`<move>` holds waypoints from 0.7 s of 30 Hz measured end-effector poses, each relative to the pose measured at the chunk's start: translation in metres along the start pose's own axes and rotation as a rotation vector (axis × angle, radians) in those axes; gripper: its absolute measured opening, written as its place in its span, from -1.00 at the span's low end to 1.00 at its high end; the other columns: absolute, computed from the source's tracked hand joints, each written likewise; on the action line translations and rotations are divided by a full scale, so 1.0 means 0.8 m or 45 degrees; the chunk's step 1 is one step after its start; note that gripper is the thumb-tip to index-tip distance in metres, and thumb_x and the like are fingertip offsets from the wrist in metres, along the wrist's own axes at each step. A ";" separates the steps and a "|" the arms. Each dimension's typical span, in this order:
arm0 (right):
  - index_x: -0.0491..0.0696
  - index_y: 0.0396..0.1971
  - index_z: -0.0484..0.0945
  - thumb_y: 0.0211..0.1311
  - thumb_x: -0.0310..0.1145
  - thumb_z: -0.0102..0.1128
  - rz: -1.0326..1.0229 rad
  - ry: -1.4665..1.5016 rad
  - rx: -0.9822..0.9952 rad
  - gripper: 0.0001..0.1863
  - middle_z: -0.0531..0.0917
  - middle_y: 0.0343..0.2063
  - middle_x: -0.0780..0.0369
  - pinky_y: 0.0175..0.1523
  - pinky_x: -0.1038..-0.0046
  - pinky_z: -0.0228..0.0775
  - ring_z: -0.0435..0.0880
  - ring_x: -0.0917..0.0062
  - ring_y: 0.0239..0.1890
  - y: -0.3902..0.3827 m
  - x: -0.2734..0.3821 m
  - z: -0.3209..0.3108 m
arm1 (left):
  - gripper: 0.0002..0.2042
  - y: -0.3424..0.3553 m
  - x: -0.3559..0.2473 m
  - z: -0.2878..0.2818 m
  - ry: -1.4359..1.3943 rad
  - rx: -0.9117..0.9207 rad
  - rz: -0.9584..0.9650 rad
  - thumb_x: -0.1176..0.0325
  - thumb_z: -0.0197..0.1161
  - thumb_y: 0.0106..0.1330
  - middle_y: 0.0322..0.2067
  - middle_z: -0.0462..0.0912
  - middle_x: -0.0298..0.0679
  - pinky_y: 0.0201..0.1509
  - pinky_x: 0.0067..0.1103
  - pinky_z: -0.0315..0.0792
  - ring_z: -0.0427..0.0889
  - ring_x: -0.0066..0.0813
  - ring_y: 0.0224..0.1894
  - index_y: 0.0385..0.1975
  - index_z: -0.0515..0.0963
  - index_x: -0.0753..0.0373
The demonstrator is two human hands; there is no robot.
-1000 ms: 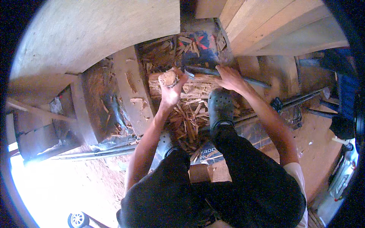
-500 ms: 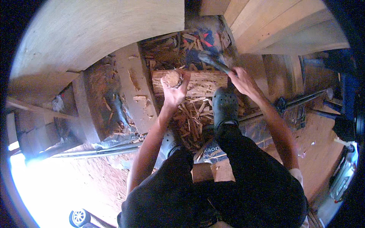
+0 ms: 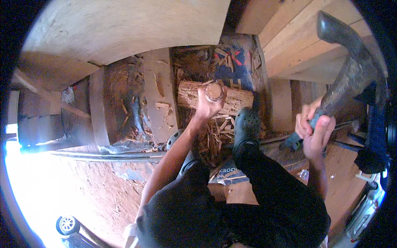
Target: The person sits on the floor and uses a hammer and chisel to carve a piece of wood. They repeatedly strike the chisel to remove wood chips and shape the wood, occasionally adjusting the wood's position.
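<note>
A short round stick of wood (image 3: 214,91) was held roughly on end by the left hand (image 3: 206,108), its cut end turned up, over the middle of a rough log (image 3: 239,101); whether its hidden lower end was touching the log could not be told. The grip of that hand was curled firmly about the stick. By the right hand (image 3: 316,131) a dark, bent tool (image 3: 351,76) was held up, well apart from the stick and out past the log's right end, with that grip wrapped fully round its handle; no cutting edge could be made out. Wood chips (image 3: 213,140) were scattered thickly along the log's near edge and beyond its far edge, and the log's upper face was ragged, so a good deal of chopping was judged to have been done there. The stick was seen almost end-on, so how much of its side had been worked, or was left to be worked, could not be judged. A dark clog (image 3: 247,126) was planted just beside the log's near edge, toward its right end, and a scarred plank (image 3: 159,99) was set near its left end.
</note>
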State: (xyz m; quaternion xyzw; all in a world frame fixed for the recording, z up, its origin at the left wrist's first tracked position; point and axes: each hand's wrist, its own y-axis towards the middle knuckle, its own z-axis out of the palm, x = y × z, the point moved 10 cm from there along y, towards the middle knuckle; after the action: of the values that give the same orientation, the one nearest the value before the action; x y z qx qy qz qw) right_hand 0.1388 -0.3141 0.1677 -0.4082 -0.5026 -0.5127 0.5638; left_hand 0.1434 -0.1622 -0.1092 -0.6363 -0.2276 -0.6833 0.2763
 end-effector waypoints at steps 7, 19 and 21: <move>-0.23 -0.35 0.47 0.23 -0.12 0.04 0.387 -1.239 0.499 -0.61 0.58 -0.51 0.14 -0.28 0.39 0.38 0.55 0.43 -0.46 -0.002 -0.069 0.045 | -0.89 -0.023 0.066 0.083 2.813 0.362 1.410 0.47 0.21 -0.07 -0.60 0.51 -0.27 -0.41 -0.57 0.42 0.51 -0.53 -0.51 -0.51 0.47 0.28; -0.14 -0.51 0.40 0.28 -0.20 -0.05 0.003 -1.119 0.166 -0.69 0.39 -0.70 0.34 -0.55 0.57 0.21 0.34 0.69 -0.65 -0.003 -0.028 0.033 | -0.75 -0.017 0.073 0.074 3.683 0.135 1.448 0.45 0.30 0.04 -0.48 0.53 -0.36 -0.37 -0.61 0.39 0.53 -0.52 -0.46 -0.34 0.35 0.23; -0.19 -0.50 0.45 0.26 -0.21 0.00 0.285 -1.422 0.357 -0.68 0.45 -0.67 0.30 -0.42 0.49 0.29 0.42 0.64 -0.56 -0.013 -0.085 0.015 | -0.86 -0.016 0.071 0.076 3.406 0.273 1.375 0.49 0.25 0.00 -0.59 0.50 -0.31 -0.44 -0.57 0.37 0.49 -0.52 -0.54 -0.50 0.40 0.26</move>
State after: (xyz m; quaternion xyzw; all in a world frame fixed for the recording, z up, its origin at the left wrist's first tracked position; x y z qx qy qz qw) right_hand 0.1287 -0.2927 0.1018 -0.5887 -0.7403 -0.0858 0.3129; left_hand 0.1780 -0.1174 -0.0466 0.4842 0.4109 -0.5494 0.5430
